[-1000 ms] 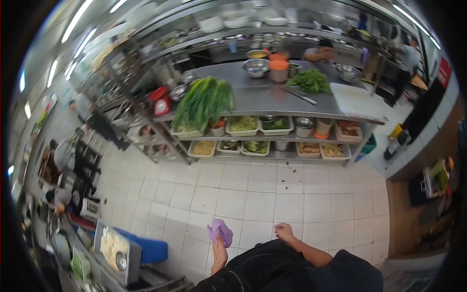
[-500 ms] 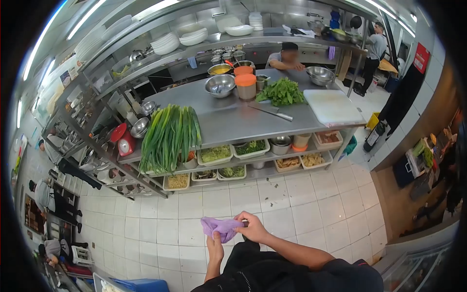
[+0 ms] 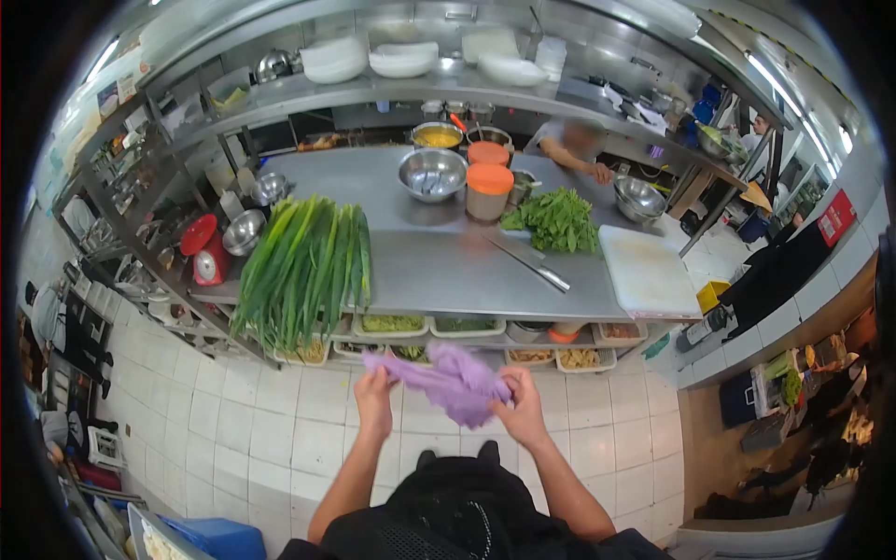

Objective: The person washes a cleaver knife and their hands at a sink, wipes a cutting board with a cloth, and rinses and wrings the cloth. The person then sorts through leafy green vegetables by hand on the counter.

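Observation:
Between my two hands hangs a purple cloth [image 3: 457, 383], stretched loosely in front of my body above the tiled floor. My left hand [image 3: 375, 399] pinches its left corner. At the other end my right hand [image 3: 519, 407] grips the cloth with the fingers closed. Beyond it stands the steel worktable [image 3: 420, 271]. Long green onions [image 3: 308, 261] lie over its left edge. A knife [image 3: 527, 262] rests on the tabletop, near a pile of leafy greens [image 3: 555, 219] and a white cutting board [image 3: 649, 271].
A metal bowl [image 3: 432, 175] and orange-lidded tubs [image 3: 489, 191] stand on the worktable. A red scale [image 3: 207, 250] is at the left. Food trays [image 3: 390, 324] fill the lower shelf. Across the table a person [image 3: 571, 145] reaches toward other metal bowls [image 3: 639, 200].
My hands have moved apart and forward, spreading the purple cloth, which was bunched up between them. My view has shifted nearer to the table. The person across reaches toward the bowls.

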Demonstrator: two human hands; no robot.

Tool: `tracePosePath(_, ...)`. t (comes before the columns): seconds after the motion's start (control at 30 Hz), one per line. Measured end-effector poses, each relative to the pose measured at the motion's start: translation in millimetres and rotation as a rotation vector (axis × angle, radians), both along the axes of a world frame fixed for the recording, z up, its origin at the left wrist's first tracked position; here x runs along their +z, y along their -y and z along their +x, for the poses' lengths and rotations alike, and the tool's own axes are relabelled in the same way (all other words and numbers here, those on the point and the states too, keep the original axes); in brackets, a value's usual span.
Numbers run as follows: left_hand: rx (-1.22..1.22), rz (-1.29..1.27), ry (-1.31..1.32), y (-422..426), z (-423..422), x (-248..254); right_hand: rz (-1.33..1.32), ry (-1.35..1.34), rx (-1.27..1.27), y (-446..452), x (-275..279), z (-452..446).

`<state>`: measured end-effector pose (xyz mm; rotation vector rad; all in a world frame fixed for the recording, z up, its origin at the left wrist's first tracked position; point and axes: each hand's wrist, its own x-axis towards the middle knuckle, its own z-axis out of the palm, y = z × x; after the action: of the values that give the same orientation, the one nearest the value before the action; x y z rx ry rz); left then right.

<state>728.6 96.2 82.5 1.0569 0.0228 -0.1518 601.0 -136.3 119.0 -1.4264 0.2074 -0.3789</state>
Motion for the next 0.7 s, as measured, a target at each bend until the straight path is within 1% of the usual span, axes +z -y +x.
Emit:
tracePosePath(0.03, -0.047, -0.045, 0.077, 10, 8, 22, 0.011, -0.030, 0.002, 17, 1, -1)
tracePosePath(0.1, -0.254, 0.166, 0.159, 26, 20, 50, -0.420, -0.315, 0.150, 47, 1, 2)
tracePosePath(0.13, -0.254, 0.170, 0.152, 35, 21, 66, -0.415, -0.321, 0.153, 55, 6, 6)
tracePosePath(0.2, -0.692, 0.551, 0.421, 61, 16, 96, -0.429, -0.177, 0.115, 65, 25, 9)
tracePosePath(0.23, -0.712, 0.558, 0.414, 74, 12, 103, -0.415, -0.187, 0.103, 68, 35, 12)
tracePosePath(0.3, -0.728, 0.720, 0.781, 102, 4, 115, -0.477, 0.038, 0.166, 66, 53, 19)
tracePosePath(0.33, -0.729, 0.681, 0.782, 113, 0, 123, -0.464, 0.026, 0.130, 68, 44, 22)
tracePosePath(0.37, -0.766, 0.677, 0.798, 121, -1, 122, -0.390, 0.058, 0.151, 71, 31, 29)
tracePosePath(0.4, -0.701, 0.669, 0.813, 123, 0, 119, -0.319, 0.097, 0.173, 75, 26, 33)
tracePosePath(0.43, -0.633, 0.659, 0.826, 124, 1, 117, -0.314, 0.100, 0.138, 79, 22, 33)
tracePosePath(0.47, -0.517, 0.773, 0.887, 124, 2, 116, -0.228, 0.033, 0.097, 82, 20, 30)
tracePosePath(0.5, -0.540, 0.770, 0.897, 125, -1, 114, -0.139, -0.034, 0.061, 86, 19, 26)
tracePosePath(0.53, -0.474, 0.756, 0.814, 125, -4, 112, -0.310, 0.058, 0.061, 91, 18, 21)
tracePosePath(0.57, -0.403, 0.741, 0.732, 124, -7, 110, -0.307, 0.060, 0.042, 92, 21, 16)
tracePosePath(0.6, -0.422, 0.715, 0.676, 123, -8, 103, -0.178, 0.059, 0.047, 88, 27, 12)
tracePosePath(0.63, -0.430, 0.712, 0.688, 122, -11, 96, -0.052, 0.061, 0.055, 84, 33, 8)
tracePosePath(0.67, -0.580, 0.683, 0.553, 121, -14, 90, 0.150, 0.115, 0.056, 79, 34, 4)
tracePosePath(0.7, -0.722, 0.650, 0.416, 120, -18, 86, 0.140, 0.125, 0.053, 77, 35, -1)
